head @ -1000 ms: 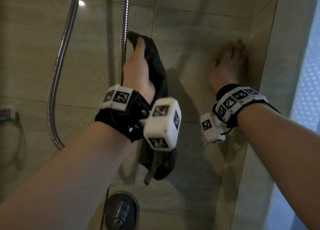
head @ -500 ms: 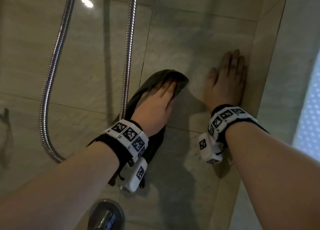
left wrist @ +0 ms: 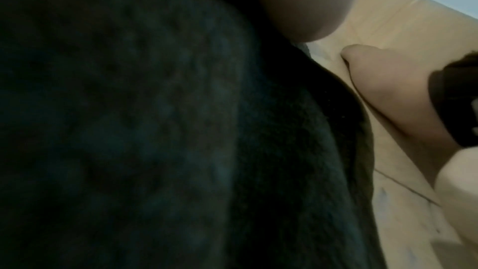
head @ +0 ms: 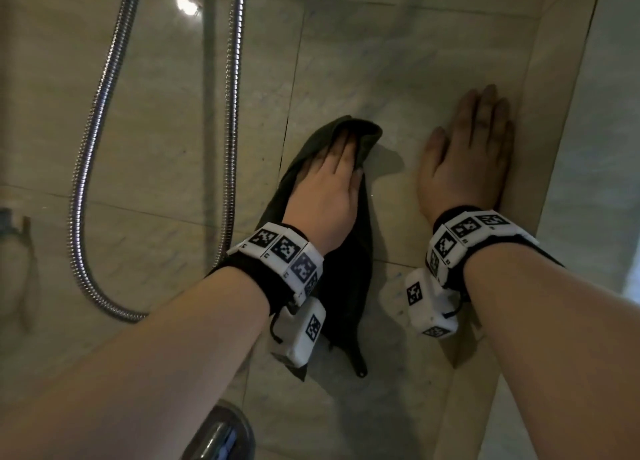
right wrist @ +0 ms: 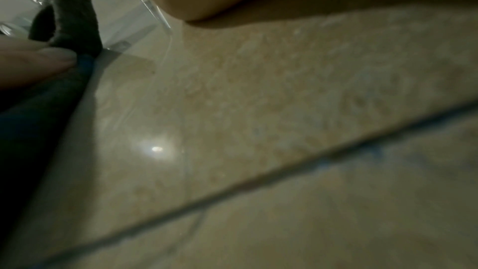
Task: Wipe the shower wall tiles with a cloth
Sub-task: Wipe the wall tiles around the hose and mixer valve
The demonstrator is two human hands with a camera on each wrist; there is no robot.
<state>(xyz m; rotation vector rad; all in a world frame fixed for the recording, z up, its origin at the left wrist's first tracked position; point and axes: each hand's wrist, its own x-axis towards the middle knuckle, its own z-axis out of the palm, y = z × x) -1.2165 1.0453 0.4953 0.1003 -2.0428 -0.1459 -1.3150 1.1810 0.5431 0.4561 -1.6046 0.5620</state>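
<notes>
Beige marble wall tiles fill the shower. Left hand presses the dark cloth flat, fingers straight, the cloth's long axis trailing from 12 to 6. Right hand, spread flat and holding nothing, braces at 3 o'clock, just beside it.

A ribbed metal shower hose hangs in a loop at the left (its two runs rising side by side), a chrome mixer valve below it.
</notes>
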